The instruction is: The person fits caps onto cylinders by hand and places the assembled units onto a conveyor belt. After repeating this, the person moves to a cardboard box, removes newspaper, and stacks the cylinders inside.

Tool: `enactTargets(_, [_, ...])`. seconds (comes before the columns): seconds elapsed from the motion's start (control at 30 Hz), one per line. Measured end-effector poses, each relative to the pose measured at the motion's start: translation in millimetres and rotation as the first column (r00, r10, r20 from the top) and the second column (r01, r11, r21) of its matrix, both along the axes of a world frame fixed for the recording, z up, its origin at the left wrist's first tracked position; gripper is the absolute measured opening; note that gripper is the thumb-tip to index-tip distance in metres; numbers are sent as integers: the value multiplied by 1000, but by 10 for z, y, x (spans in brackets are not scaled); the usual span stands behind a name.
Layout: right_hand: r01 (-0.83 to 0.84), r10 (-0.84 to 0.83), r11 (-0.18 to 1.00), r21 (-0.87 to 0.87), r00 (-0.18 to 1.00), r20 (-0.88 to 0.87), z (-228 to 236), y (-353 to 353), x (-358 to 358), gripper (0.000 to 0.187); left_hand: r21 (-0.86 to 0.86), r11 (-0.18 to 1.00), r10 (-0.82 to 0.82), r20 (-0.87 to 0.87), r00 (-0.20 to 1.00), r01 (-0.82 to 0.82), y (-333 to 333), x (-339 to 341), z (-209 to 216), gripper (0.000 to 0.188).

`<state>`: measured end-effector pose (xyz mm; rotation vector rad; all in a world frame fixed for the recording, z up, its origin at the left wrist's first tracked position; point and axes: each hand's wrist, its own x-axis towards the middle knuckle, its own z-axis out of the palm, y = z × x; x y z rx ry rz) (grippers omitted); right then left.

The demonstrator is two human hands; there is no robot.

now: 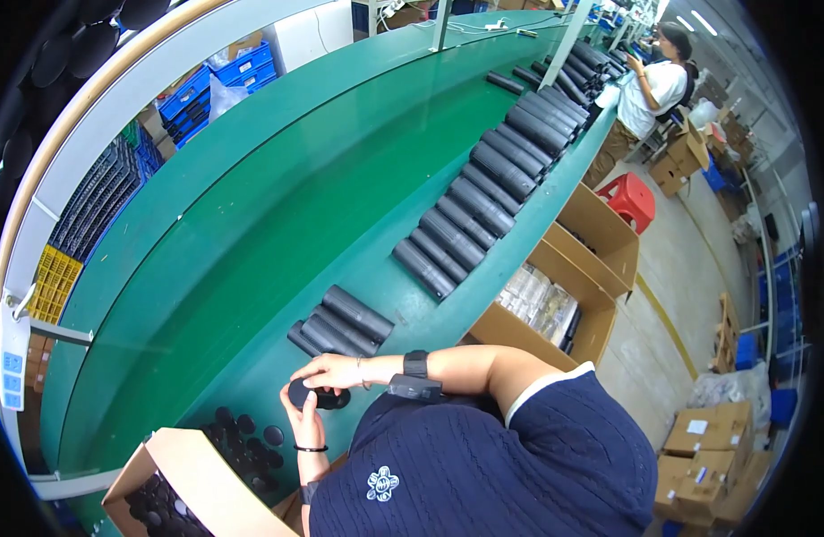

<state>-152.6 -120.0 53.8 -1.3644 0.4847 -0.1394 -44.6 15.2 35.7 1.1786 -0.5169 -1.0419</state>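
Head view shows both hands together at the near edge of the green bench (421, 322), closed around one dark cylinder (337, 400) with a round black disc (298, 392) at its left end. The left hand (304, 425) grips from the near side, thumb up against the piece; the right hand (336, 368) comes over the top, its fingers bent onto it. How firmly they press cannot be told.

The likeliest mishap is the disc sitting crooked or slipping off, if the fingers push unevenly. The piece could also turn in bare hands, its surface looking smooth. A dropped disc might mix with the loose discs (242, 443) scattered just left of the hands, or fall off the near edge.

Just beyond the hands lies a small group of black tubes (340, 322); a swing of the right forearm could set those rolling. A long row of tubes (474, 201) runs away to the far right. Near left, an open cardboard box (197, 461) of discs limits the left elbow's room. On the right, an open carton (515, 340) of clear-wrapped goods (530, 291) stands against the bench, and farther off are a red stool (634, 204) and a seated co-worker (649, 97).
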Motion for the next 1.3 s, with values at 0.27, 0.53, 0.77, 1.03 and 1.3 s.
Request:
enactTargets(0.27, [58,-59,998,15,997,41,-29,16,-31,32,-11,999,-38,-111,993,37,-86,-47,110,41])
enactTargets(0.53, [13,-20,976,219,999,31,10,-118,-83,31,37,997,-65,16,998,64,-130,-33,137,37])
enactTargets(0.77, [57,-62,993,107,997,47,-125,-40,13,24,-13,1000,-20,-145,989,19,-37,-56,-55,50])
enactTargets(1.03, [77,-79,993,84,997,24,-110,-63,4,22,-3,1000,25,-63,998,-25,-101,-137,43,52])
enactTargets(1.3, [22,-23,1000,21,999,36,31,-11,58,26,47,999,12,18,1000,-13,-8,16,94,53])
